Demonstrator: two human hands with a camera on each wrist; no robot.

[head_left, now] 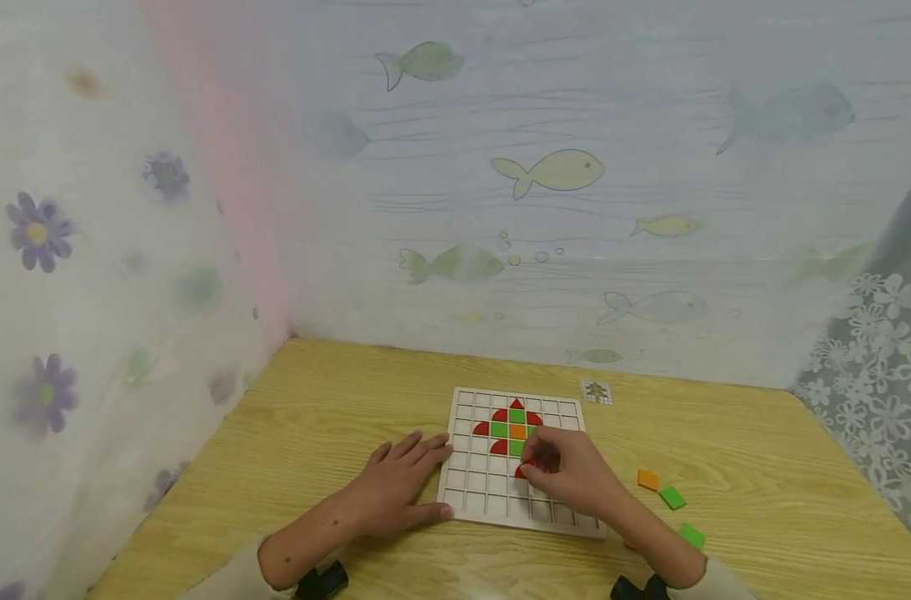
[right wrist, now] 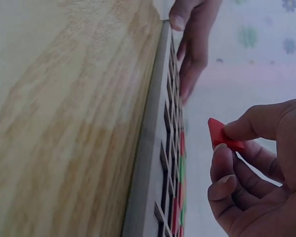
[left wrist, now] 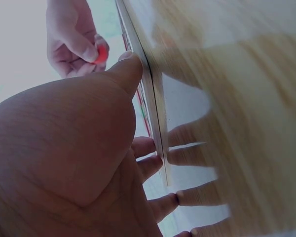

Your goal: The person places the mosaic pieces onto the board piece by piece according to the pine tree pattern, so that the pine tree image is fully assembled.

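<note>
A pale wooden grid board [head_left: 466, 481] lies on the table, its middle cells filled with red, green and orange tiles [head_left: 518, 432]. My left hand [head_left: 395, 486] rests at the board's left side, fingers spread, fingertips and thumb touching its edge. Over the board's lower middle, my right hand [head_left: 575, 468] pinches a small red tile [right wrist: 222, 136] with one curved side between thumb and fingers. In the right wrist view this tile is held apart from the board. The right hand hides some cells on the board's right part.
To the right of the board lie loose tiles: an orange square [head_left: 648, 480], a green square [head_left: 673, 498] and another green one [head_left: 692, 535] beside the right forearm. A small pattern card [head_left: 596, 392] lies behind the board's far right corner. Printed curtains [head_left: 545, 208] enclose the table.
</note>
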